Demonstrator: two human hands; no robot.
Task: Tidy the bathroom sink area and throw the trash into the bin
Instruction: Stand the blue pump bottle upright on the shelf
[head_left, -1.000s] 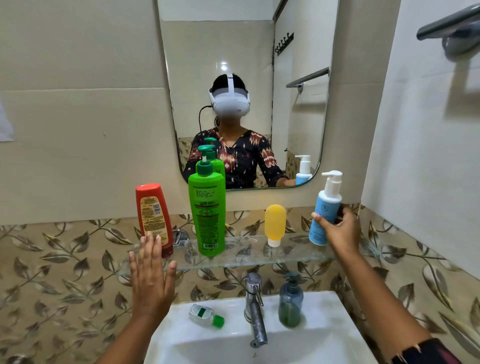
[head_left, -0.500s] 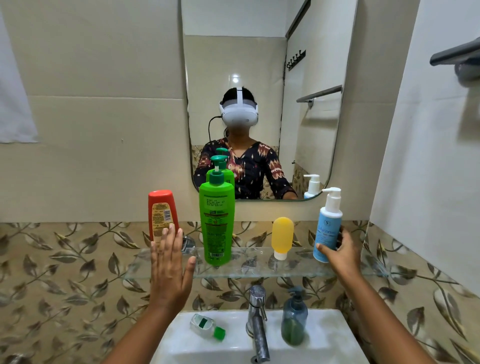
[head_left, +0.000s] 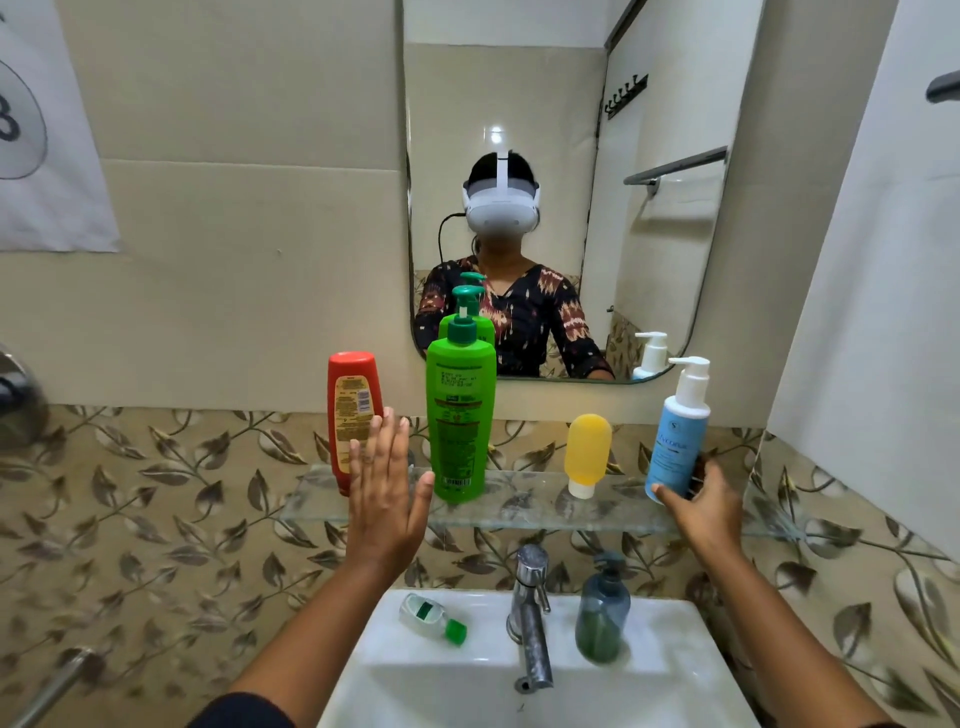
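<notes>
A glass shelf (head_left: 524, 506) above the white sink (head_left: 670, 691) carries a red bottle (head_left: 350, 410), a tall green pump bottle (head_left: 460, 415) and a small yellow tube (head_left: 587, 452) standing on its cap. My right hand (head_left: 701, 506) grips the base of a blue pump bottle (head_left: 678, 431) at the shelf's right end. My left hand (head_left: 387, 491) is raised flat with fingers spread, in front of the red bottle's right side. A small clear bottle with a green cap (head_left: 431, 618) lies on its side on the sink's rim, left of the tap.
A chrome tap (head_left: 530, 618) rises at the sink's middle, with a dark soap dispenser (head_left: 602, 613) to its right. A mirror (head_left: 561, 104) hangs above the shelf. A metal bar (head_left: 47, 686) sits low on the left wall. No bin is in view.
My right hand has brought the blue pump bottle down to the shelf's right end. My left hand has risen from below the shelf to in front of the red bottle.
</notes>
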